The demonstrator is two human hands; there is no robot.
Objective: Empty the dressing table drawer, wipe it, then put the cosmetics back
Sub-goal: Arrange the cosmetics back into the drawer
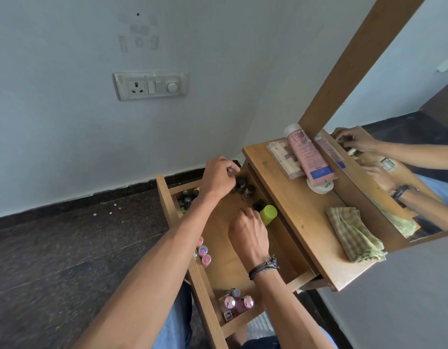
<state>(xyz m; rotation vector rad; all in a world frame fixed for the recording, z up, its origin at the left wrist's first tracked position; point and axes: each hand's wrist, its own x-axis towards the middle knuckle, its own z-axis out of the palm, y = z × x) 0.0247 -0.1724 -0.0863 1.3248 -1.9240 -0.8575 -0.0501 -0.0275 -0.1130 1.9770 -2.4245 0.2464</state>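
Wooden drawer (167, 205): pulled out of the dressing table, running from frame centre to lower centre; cosmetics stand inside it.
Left hand (217, 177): at the drawer's far end, just above frame centre; fingers curled, thumb against the forefinger. Whether it grips anything cannot be told.
Right hand (248, 235): inside the drawer at frame centre, knuckles up, fingers curled down toward a dark-capped bottle (258, 205). The grip is hidden, so contact cannot be told.
Wristbands (263, 267): dark cords on the right wrist.
Dark bottles (244, 187): upright, just right of the left hand.
Lime-green bottle (268, 214): beside the right hand, against the drawer's right side.
Far-left corner: more dark-capped bottles (186, 199).
Left wall, mid-drawer: small pink-topped pots (204, 255).
Near end: pink bottles (236, 303) grouped together.
Tabletop (293, 210): right of the drawer; carries a pink tube (308, 154) lying over a flat palette box (280, 157), and a folded checked cloth (353, 235).
Mirror (406, 122): upper right; reflects both hands.
Switch plate (150, 85): on the wall, upper left.
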